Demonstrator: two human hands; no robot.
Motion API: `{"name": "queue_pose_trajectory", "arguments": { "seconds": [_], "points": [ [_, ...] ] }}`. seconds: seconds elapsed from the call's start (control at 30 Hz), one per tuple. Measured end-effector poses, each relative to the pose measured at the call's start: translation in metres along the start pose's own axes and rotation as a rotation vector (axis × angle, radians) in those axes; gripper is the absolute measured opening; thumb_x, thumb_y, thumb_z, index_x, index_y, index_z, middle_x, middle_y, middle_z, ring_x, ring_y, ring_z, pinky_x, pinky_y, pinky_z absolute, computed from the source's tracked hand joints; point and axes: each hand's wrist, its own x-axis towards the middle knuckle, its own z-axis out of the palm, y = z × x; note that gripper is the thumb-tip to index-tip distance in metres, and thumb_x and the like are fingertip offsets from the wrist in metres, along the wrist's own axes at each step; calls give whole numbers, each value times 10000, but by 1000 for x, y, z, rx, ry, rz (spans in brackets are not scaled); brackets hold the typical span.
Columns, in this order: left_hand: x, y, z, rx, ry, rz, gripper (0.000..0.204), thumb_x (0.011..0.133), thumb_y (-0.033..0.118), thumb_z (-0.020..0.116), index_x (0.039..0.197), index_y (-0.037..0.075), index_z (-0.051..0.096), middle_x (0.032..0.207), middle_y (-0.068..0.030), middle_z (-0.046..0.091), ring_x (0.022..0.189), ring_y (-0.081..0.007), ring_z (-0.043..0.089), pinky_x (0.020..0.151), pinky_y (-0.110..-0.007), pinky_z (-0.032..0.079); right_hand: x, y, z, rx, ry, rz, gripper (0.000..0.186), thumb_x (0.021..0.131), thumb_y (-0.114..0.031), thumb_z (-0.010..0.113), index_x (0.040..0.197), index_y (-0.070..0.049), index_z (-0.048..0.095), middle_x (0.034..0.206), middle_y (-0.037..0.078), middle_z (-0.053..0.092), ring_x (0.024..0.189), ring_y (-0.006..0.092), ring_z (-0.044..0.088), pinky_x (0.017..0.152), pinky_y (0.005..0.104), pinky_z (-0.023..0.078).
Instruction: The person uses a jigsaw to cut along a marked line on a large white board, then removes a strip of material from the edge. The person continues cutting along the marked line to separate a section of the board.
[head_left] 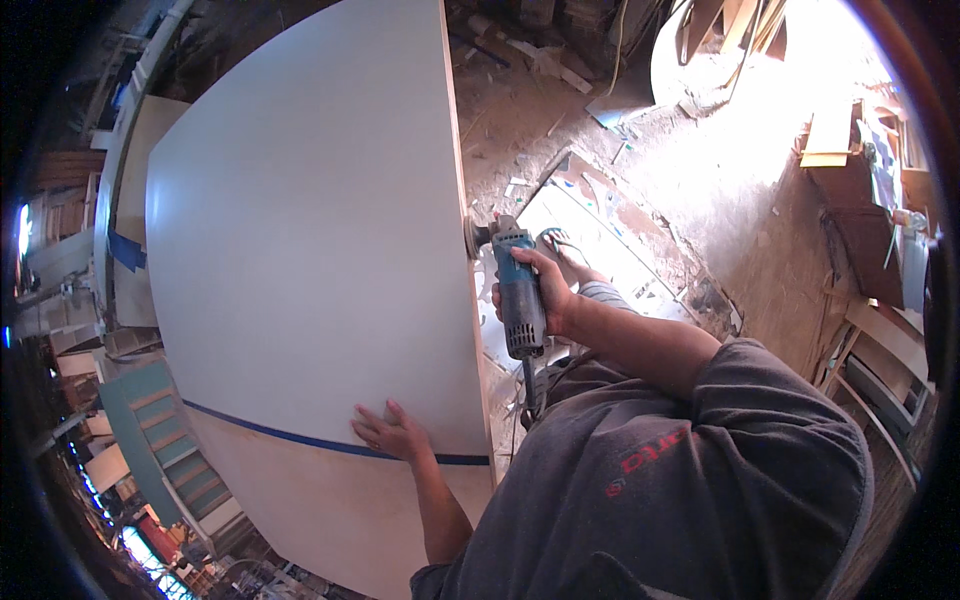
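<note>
A big white panel (320,240) lies in front of me, crossed near its closer end by a dark blue strip (300,436). My left hand (395,432) rests flat on it beside the strip, fingers spread. My right hand (545,285) is wrapped around the body of a teal and grey angle grinder (521,310). The grinder's disc (474,238) is at the panel's right edge; whether it touches the wood cannot be made out. From the grinder's near end a dark cord (530,385) runs down towards my body.
Below the panel's right side, a white board (610,245) lies on the dusty floor, with my sandalled foot on it. Scraps litter the floor beyond. Stacked wood pieces (880,340) stand at the right. A teal slatted piece (165,430) is at the left.
</note>
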Motion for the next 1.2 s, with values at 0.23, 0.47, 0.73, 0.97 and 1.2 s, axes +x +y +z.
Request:
{"name": "queue_pose_trajectory", "arguments": {
  "seconds": [0.23, 0.47, 0.73, 0.97, 1.2],
  "points": [
    [-3, 3, -3, -225, -26, -67, 770, 1054, 525, 549, 1634, 49, 377, 1682, -342, 229, 1560, -465, 255, 1217, -569, 287, 47, -78, 16, -84, -115, -142, 599, 888, -597, 711, 1062, -29, 627, 901, 165, 710, 757, 315, 711, 692, 432, 612],
    [-4, 3, -3, -108, -13, -29, 744, 1063, 473, 568, 1635, 41, 370, 1678, -344, 243, 1567, -466, 250, 1206, -601, 285, 101, -191, 72, -98, -193, -261, 504, 924, -498, 695, 1096, -32, 611, 915, 168, 685, 765, 286, 713, 727, 423, 635],
    [-5, 0, 0, -56, 46, 20, 729, 1045, 483, 606, 1612, 63, 426, 1668, -326, 286, 1554, -465, 288, 1224, -605, 287, 75, -141, 50, -159, -162, -182, 542, 912, -536, 700, 1089, -37, 588, 911, 156, 672, 779, 282, 706, 733, 402, 626],
    [-3, 1, -2, -52, 3, -2, 781, 1063, 545, 541, 1642, 50, 365, 1674, -345, 254, 1566, -467, 248, 1233, -585, 248, 27, -41, 18, -51, -37, -72, 542, 907, -557, 704, 1117, -68, 598, 921, 136, 684, 780, 272, 696, 717, 420, 600],
    [-2, 7, -2, -13, 0, -16, 789, 1067, 577, 501, 1643, 54, 371, 1679, -341, 246, 1570, -459, 238, 1242, -575, 236, -8, 28, -8, -39, -33, 16, 591, 883, -614, 696, 1039, -51, 609, 894, 142, 683, 764, 295, 683, 702, 424, 589]
  ]
}}
